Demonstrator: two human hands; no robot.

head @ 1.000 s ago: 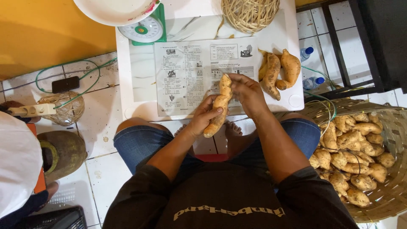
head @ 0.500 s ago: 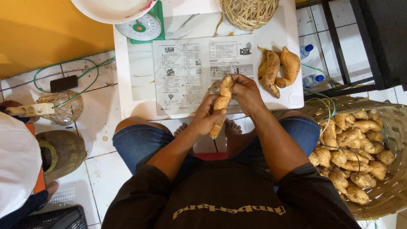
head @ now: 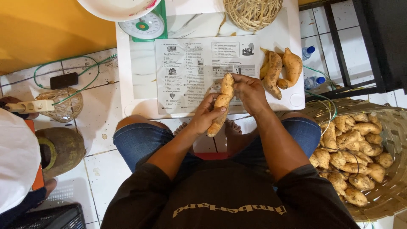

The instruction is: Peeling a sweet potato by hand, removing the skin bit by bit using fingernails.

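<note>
Seen from above, a seated person holds a long, pale orange sweet potato (head: pixel 221 104) at the centre of the frame, over the near edge of a low white table (head: pixel 135 95). The left hand (head: pixel 206 115) is wrapped around its lower half; the right hand (head: pixel 250 91) pinches its upper end. Two more orange sweet potatoes (head: pixel 282 70) lie on the table just right. A wide woven basket (head: pixel 392 191) of sweet potatoes sits at lower right.
</note>
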